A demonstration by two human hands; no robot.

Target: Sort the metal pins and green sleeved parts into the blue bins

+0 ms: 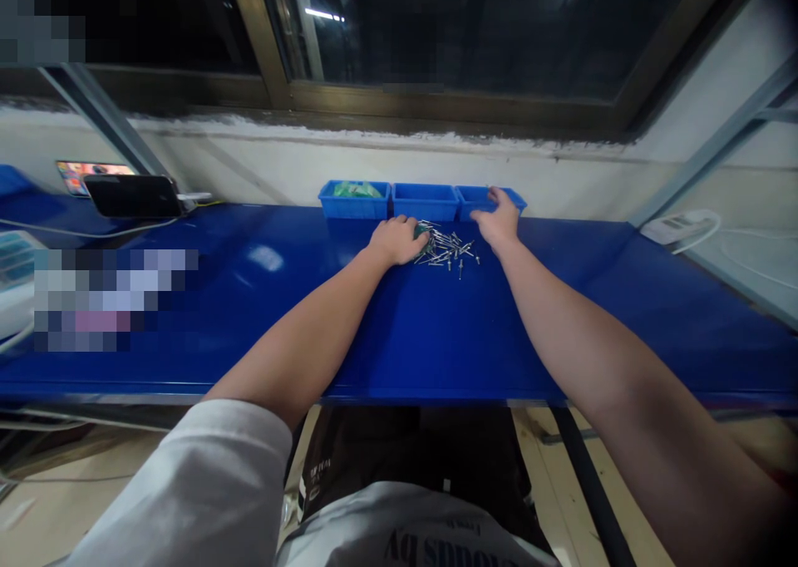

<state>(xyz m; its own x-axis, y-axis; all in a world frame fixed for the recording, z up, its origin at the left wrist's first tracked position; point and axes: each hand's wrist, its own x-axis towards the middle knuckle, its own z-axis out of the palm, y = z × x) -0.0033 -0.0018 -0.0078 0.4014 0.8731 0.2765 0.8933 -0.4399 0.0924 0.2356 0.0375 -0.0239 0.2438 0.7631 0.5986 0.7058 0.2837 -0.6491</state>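
Observation:
A loose pile of silvery pop rivets (444,248) lies on the blue tabletop (430,334), with several strays at its right and near edges. At the pile's left side, my left hand (396,240) rests palm down, its fingers curled over a small dark green thing (421,230) that is mostly hidden. My right hand (500,222) reaches to the near rim of the right blue bin (465,204); thumb and fingers are apart. Any small item at its fingertips is too small to tell.
Beside it stand a middle blue bin (425,204) and a left blue bin (355,207) with green plastic (357,189) inside. A dark phone (132,196) leans at the back left, near cables. A white power strip (679,226) lies at right, by a metal upright (704,143).

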